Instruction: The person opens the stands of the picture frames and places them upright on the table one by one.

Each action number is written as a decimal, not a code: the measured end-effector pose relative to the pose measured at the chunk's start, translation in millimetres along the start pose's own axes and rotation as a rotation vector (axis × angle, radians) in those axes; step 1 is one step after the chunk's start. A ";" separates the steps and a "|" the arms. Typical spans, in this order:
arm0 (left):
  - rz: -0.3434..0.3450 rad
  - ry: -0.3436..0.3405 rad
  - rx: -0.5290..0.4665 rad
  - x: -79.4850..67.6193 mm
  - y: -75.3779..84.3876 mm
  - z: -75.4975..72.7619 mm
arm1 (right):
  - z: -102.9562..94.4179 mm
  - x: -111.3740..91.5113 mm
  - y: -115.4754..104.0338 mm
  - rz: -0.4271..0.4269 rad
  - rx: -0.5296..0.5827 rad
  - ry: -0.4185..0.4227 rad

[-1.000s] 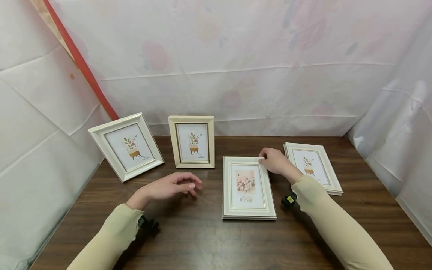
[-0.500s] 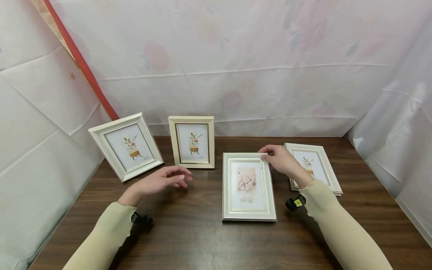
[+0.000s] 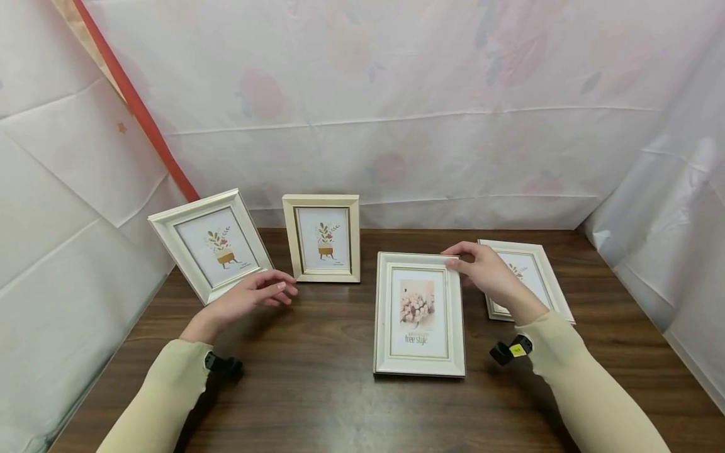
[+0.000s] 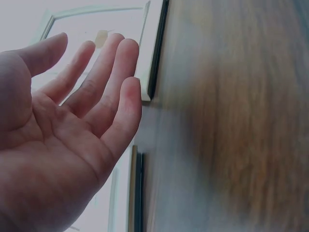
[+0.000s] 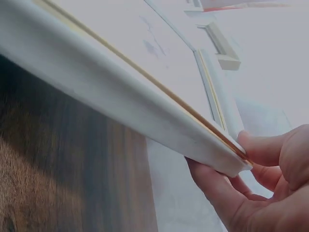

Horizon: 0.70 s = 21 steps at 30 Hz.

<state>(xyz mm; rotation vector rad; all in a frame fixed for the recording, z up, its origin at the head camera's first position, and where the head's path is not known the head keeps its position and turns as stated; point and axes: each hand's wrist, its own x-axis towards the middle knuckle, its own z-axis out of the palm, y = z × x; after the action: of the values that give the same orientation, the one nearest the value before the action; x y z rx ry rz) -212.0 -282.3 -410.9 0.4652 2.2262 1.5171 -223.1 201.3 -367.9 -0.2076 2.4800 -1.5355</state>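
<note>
My right hand [image 3: 487, 270] pinches the top right corner of a white picture frame [image 3: 384, 314] with a pink flower print and "free style" lettering. In the right wrist view the thumb lies on the front of this picture frame [image 5: 120, 92] and the fingers go behind it. Its top edge is raised off the table. My left hand [image 3: 246, 296] hovers with fingers loosely bent and holds nothing. It is in front of the lower edge of a tilted white picture frame [image 3: 195, 251] standing at the left. A cream picture frame [image 3: 289, 236] stands upright beside it.
A white picture frame [image 3: 557, 283] lies on the right of the dark wooden table [image 3: 317, 402], partly hidden by my right hand. A pale printed cloth [image 3: 430, 157] hangs behind the table, and white cloth covers both sides. A red strip [image 3: 136, 100] runs down the left corner.
My right hand has raised the top of the flower-print picture frame, tipping it up from lying flat. My left hand has moved left and slightly back, away from it.
</note>
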 end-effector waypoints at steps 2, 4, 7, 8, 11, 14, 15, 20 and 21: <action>-0.004 0.017 -0.001 -1.4 -0.8 -2.5 | -1.6 -2.6 -0.5 -0.004 0.019 -0.008; -0.008 0.024 -0.003 -2.5 -1.3 -4.4 | -3.2 -4.6 -0.3 -0.007 0.029 -0.018; -0.014 0.027 -0.003 -3.2 -1.4 -5.7 | -4.4 -7.3 -0.4 -0.016 0.047 -0.019; -0.016 0.027 -0.004 -3.3 -1.4 -5.9 | -4.7 -8.2 -0.6 -0.023 0.047 -0.017; -0.012 0.025 -0.004 -3.9 -0.9 -6.2 | -4.5 -11.2 -2.8 -0.044 0.058 -0.010; -0.008 0.024 -0.006 -4.0 -0.9 -6.1 | -5.0 -14.7 -6.3 -0.066 0.055 -0.001; -0.008 0.022 -0.007 -4.1 -0.9 -6.0 | -5.3 -15.8 -7.8 -0.073 0.057 0.002; -0.010 0.011 -0.013 -4.0 -0.4 -4.6 | -6.8 -22.9 -15.7 -0.105 0.076 0.015; -0.008 0.008 -0.013 -4.0 0.3 -4.1 | -7.2 -24.3 -16.9 -0.111 0.085 0.015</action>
<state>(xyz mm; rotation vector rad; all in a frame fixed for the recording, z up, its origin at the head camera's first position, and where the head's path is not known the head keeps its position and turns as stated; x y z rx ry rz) -210.7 -287.4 -408.7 0.4472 2.2204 1.5304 -201.3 205.6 -347.0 -0.3255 2.4452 -1.6884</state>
